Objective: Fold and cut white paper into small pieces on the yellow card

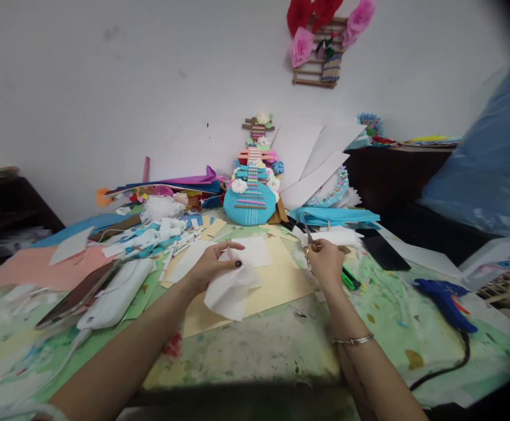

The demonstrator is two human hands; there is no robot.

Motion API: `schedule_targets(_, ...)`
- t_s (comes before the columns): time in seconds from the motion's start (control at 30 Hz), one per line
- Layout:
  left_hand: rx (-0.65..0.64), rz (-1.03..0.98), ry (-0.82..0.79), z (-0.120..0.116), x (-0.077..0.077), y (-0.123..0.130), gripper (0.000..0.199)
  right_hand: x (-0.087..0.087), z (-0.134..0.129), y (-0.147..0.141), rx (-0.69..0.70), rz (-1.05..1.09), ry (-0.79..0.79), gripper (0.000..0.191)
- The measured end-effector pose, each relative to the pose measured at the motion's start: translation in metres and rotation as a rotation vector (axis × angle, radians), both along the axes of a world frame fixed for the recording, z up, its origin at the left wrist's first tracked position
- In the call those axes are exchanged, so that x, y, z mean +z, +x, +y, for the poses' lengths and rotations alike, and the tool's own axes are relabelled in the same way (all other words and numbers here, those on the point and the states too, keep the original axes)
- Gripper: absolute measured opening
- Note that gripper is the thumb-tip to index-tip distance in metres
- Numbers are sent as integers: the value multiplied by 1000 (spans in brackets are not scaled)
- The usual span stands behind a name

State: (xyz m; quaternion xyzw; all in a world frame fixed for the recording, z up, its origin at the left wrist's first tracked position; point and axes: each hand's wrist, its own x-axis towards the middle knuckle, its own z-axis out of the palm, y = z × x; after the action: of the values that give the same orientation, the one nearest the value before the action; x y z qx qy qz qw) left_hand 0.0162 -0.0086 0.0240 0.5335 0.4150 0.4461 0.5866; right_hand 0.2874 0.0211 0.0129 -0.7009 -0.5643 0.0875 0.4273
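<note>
A thin white sheet is pinched by the left hand above cream paper; scissors are gripped in the right hand, apart from it. 1 blue lute-shaped craft is seen assembled; the sheet is loose, and whether it is already trimmed cannot be told.
</note>
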Motion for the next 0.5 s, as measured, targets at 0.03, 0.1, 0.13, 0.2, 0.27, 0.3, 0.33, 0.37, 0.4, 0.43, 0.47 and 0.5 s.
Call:
schedule_targets(0.03,-9,-24,-9,0,0,-1,51,1,1,7,-70,-124,-25,24)
schedule_targets(0.1,-15,-61,-23,1,1,-3,50,2,0,13,-140,-260,-65,34)
schedule_targets(0.13,-14,-75,-28,2,2,-4,50,1,0,13,-142,-294,-80,37)
schedule_targets(0.2,-14,-97,-42,3,2,-6,49,-1,-1,6,-83,-336,-99,39)
schedule_targets(0.27,-14,-117,-58,4,3,-7,48,-5,-2,-4,29,-394,-144,37)
schedule_targets(0.3,-15,-126,-67,5,4,-8,48,-6,-2,-9,85,-435,-184,35)
schedule_targets(0.33,-15,-132,-75,5,4,-8,48,-7,-2,-13,123,-480,-230,31)
schedule_targets(0.37,-14,-135,-81,5,4,-8,49,-8,-2,-16,149,-518,-271,27)
schedule_targets(0.4,-13,-133,-85,5,4,-8,49,-9,-2,-18,163,-547,-303,25)
schedule_targets(0.43,-13,-127,-89,5,4,-8,50,-9,-2,-20,165,-565,-324,24)
schedule_targets(0.47,-13,-116,-89,5,4,-8,52,-10,-1,-20,162,-574,-334,24)
schedule_targets(0.5,-17,-98,-89,5,4,-8,53,-10,-1,-21,157,-581,-340,24)
